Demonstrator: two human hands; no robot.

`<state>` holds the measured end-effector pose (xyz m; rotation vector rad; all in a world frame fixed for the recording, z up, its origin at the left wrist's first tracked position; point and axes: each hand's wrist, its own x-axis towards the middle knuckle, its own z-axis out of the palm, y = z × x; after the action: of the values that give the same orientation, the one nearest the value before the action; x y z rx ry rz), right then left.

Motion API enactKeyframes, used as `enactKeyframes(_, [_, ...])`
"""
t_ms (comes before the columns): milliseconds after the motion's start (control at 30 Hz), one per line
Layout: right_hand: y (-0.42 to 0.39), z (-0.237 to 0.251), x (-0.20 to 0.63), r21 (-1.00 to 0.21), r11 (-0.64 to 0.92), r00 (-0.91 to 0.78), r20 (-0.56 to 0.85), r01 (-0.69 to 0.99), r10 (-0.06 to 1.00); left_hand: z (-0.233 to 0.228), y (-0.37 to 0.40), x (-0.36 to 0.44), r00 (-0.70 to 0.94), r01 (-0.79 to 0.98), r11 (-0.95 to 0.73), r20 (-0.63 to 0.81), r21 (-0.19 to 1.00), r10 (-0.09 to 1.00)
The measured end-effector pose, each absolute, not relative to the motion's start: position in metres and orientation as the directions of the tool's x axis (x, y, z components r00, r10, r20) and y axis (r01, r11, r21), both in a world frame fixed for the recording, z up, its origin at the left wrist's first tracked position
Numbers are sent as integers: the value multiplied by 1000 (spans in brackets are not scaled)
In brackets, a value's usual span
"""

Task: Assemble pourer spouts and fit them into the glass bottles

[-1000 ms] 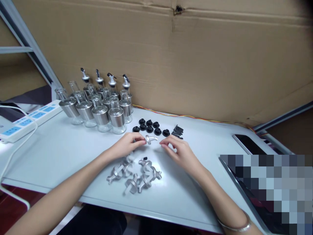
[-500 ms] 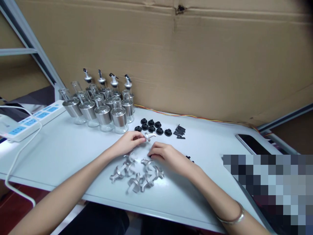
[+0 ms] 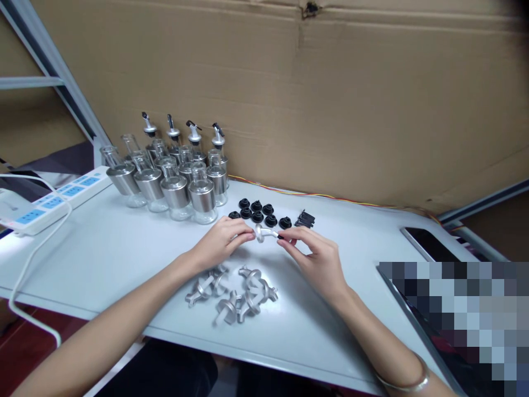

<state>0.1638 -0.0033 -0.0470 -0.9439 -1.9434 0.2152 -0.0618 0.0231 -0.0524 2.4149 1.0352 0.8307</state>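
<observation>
Above the middle of the table, my left hand (image 3: 225, 238) pinches a silver pourer spout (image 3: 264, 232) at its base end, with the narrow tip pointing right. My right hand (image 3: 316, 256) has a small black cap piece (image 3: 280, 237) between thumb and fingertips, held at the spout's tip. Whether the piece sits on the tip or only touches it, I cannot tell. Below my hands lies a heap of loose silver pourer spouts (image 3: 226, 309). Just beyond them stand several black rubber stoppers (image 3: 270, 221), with a cluster of small black pieces (image 3: 305, 219) to their right.
Several glass bottles with metal bands (image 3: 202, 197) stand at the back left, the rear ones with pourers fitted. A white power strip (image 3: 61, 201) with a cable lies left. A phone (image 3: 430, 245) rests at the right. Coloured wires (image 3: 314, 195) run along the cardboard wall (image 3: 351, 110).
My right hand has risen from the table beside the heap and moved right, bringing a black piece to the spout's tip. My left hand has shifted slightly right with the spout.
</observation>
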Motion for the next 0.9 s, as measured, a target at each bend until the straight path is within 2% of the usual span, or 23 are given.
enactKeyframes(300, [-8,-46,161,-472,727,-268,714,499,647,-58,23,-61,600,552,-715,392,429,698])
enactKeyframes(567, [-7,-48,161,-506,702,-259,686,501,680,-58,23,-61,634,550,-791,483,267,604])
enactKeyframes(700, [-9,-52,162,-554,687,-249,664,471,705,-57,22,-61,650,582,-799,505,149,568])
enactKeyframes(900, [-7,-54,162,-674,623,-320,534,397,782,-53,21,-62,691,612,-791,504,-27,517])
